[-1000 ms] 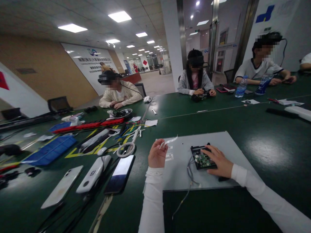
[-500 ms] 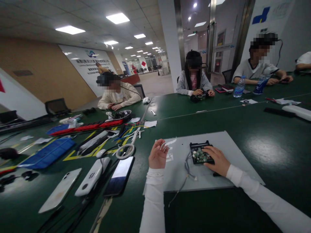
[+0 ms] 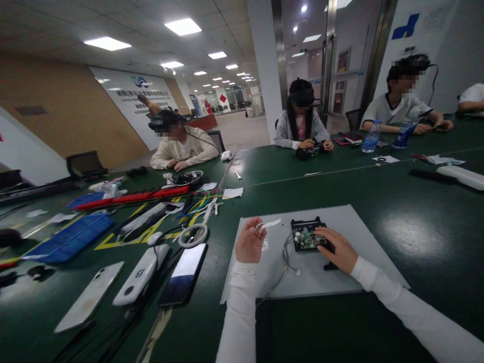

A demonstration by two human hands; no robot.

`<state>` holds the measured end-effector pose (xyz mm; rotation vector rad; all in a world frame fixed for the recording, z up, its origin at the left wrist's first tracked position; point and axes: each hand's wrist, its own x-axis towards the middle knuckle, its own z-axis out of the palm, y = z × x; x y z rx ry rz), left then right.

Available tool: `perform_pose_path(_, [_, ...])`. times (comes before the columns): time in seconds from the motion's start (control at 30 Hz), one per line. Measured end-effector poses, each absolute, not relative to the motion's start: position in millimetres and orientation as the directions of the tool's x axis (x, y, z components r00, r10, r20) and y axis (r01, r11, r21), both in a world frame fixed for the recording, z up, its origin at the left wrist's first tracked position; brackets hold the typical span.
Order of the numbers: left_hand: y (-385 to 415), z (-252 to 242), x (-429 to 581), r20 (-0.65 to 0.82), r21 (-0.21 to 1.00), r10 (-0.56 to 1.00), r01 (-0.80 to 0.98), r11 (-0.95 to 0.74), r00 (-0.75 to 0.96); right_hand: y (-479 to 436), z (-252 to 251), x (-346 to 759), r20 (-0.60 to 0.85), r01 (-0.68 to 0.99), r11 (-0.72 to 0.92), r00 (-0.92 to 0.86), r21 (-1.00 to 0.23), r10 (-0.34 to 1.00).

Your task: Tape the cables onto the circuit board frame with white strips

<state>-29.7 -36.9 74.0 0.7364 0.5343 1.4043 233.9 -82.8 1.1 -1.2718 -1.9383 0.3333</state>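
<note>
My left hand (image 3: 250, 241) is raised over the left part of a grey flat panel (image 3: 363, 237), fingers curled, with a thin white strip (image 3: 271, 223) pinched at the fingertips. The strip's free end points right. On the panel lies a black plastic housing (image 3: 302, 226) with a green circuit board (image 3: 307, 240) exposed in it. My right hand (image 3: 338, 248) grips the housing at its right side, covering that end. A bundle of grey cables (image 3: 286, 257) runs from the housing's left side down across the panel, ending partly in a white connector (image 3: 298, 272).
Left of the panel lie a phone with a lit screen (image 3: 184, 275), a white device (image 3: 141, 277), a white phone (image 3: 89, 297) and a tape roll (image 3: 193, 235). Farther off are a blue tray (image 3: 71, 237) and loose wires. Several people sit around the green table (image 3: 272, 194).
The black housing has shifted slightly left and turned a little under my right hand, and its cables have moved left with it. My left hand has shifted slightly right with the strip.
</note>
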Motion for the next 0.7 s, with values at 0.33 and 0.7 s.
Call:
perform_pose_path(0.33, [-56, 64, 19, 0.018, 0.822, 0.962, -0.551, 0.141, 0.274, -98, 32, 233, 0.468, 0.433, 0.465, -0.107, -0.772, 0.877])
perform_pose_path(0.7, [-69, 31, 57, -0.014, 0.927, 0.872, -0.321, 0.195, 0.489, -94, 38, 244, 0.404, 0.454, 0.352, 0.018, -0.818, 0.915])
